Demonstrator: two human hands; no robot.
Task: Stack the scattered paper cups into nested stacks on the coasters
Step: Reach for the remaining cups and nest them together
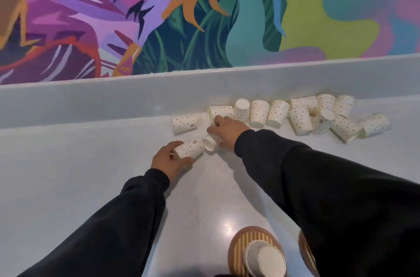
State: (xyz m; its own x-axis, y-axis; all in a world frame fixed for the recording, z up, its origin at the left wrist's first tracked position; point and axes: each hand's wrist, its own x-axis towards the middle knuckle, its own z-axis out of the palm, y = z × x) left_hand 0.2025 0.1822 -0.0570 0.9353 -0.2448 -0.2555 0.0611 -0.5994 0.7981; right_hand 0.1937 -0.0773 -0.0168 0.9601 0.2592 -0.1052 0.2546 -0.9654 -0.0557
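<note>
counter (pixel 91 174): pale and glossy, loads of bare room on my left and down the middle. A raised back ledge (pixel 91 104) runs along the far edge.
arms: both stretched forward in black sleeves (pixel 318 186), the right one reaching further.
loose cups (pixel 259 113): spotty paper ones in a messy row against the ledge, mostly off to the right, some standing, some tipped.
coaster (pixel 238 245): striped, close to me, with a small nested stack (pixel 264 258) on it. A second coaster (pixel 304 251) peeks out from behind my right sleeve.
left hand (pixel 169 161): fingers and thumb wrapped round a left cup (pixel 189 148) lying on its side.
right hand (pixel 228 129): fingers curled over a right cup (pixel 211 141), also tipped, mouth just beside the left cup.
</note>
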